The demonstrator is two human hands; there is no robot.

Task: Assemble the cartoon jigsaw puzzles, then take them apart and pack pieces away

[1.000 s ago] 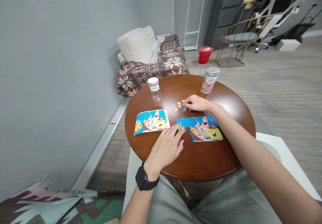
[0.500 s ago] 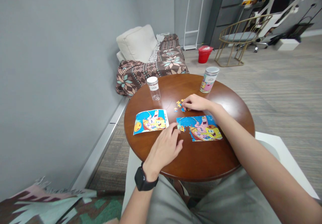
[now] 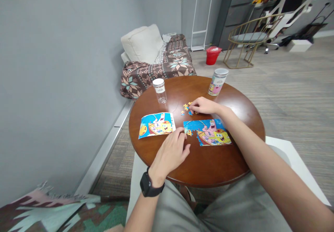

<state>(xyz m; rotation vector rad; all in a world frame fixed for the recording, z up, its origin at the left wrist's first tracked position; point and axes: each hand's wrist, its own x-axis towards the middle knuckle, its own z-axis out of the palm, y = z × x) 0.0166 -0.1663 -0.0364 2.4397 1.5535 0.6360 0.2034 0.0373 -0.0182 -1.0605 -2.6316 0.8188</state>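
A partly assembled jigsaw puzzle (image 3: pixel 212 132) with a pink and a yellow cartoon figure lies on the round table; its lower left portion has a gap. My left hand (image 3: pixel 171 150) rests at the puzzle's left edge, fingers apart, fingertips close to its border. Beyond the puzzle, my right hand (image 3: pixel 205 105) is over a small group of loose puzzle pieces (image 3: pixel 186 106), fingertips lowered among them. Its fingers are bent together, and whether a piece is between them is hidden. Left of the puzzle lies a printed picture sheet (image 3: pixel 156 125) with the same scene.
On the brown table (image 3: pixel 177 169) stand a clear jar (image 3: pixel 161 94) with a white lid and a printed canister (image 3: pixel 217 82) at the back right. Beyond are a blanket-covered sofa (image 3: pixel 156 72), a red bin (image 3: pixel 212 56) and a gold-framed chair (image 3: pixel 247 39). Part of another person shows far right.
Both hands stay in nearly the same place, the right one still at the loose pieces. The whole view has shifted very slightly.
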